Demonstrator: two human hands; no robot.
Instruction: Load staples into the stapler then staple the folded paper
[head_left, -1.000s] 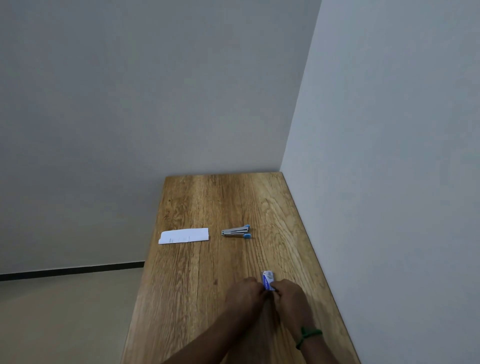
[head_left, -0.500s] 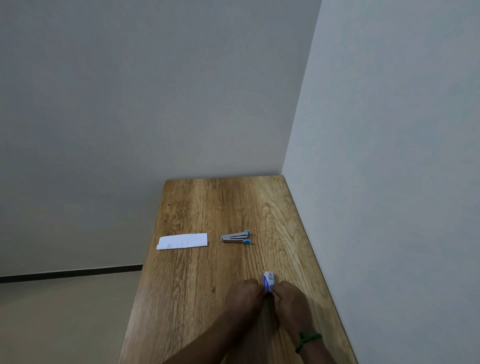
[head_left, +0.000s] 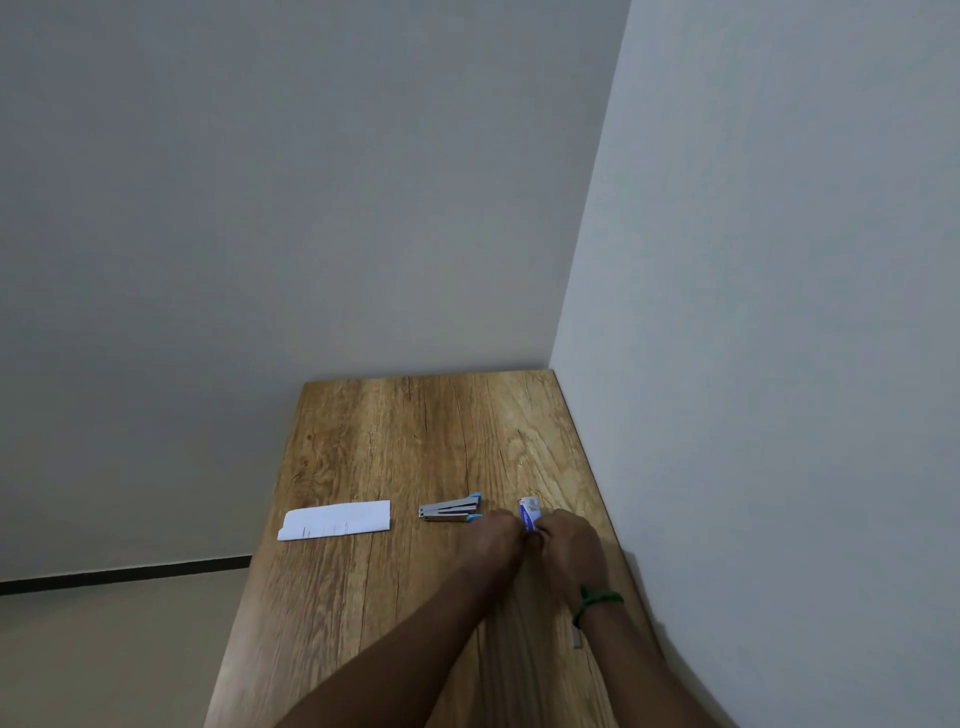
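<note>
Both hands and the staple box have moved out from the near part of the surface (head_left: 395, 613). The box is now level with the stapler, and the arms reach further out.

- Nearest: both forearms come in from 6 o'clock. There's a green band (head_left: 597, 603) on the right wrist.
- A small grey strip (head_left: 576, 636) lies on the surface just below that wrist. Can't tell what it is.
- Left hand (head_left: 493, 540) and right hand (head_left: 571, 545) meet knuckle to knuckle, backs to the camera. Both have fingers curled in, pinching the near end of the staple box (head_left: 529, 512) between them. Fingertips are hidden, so the exact grip is unclear.
- The box is white and blue, and its far end sticks out towards 12 o'clock. Can't tell if it is lifted or resting on the surface.
- Stapler (head_left: 449, 511): metal with blue tips, lying flat and untouched at 9 o'clock of the box. Its right tip is just beside the left hand's knuckles.
- Folded paper (head_left: 337, 519): white, flat, at 9 o'clock of the stapler with a clear gap, near the surface's left edge.
- Far end of the surface sits in a corner of pale walls (head_left: 311, 208). Floor (head_left: 104, 649) is down at 8 o'clock.
</note>
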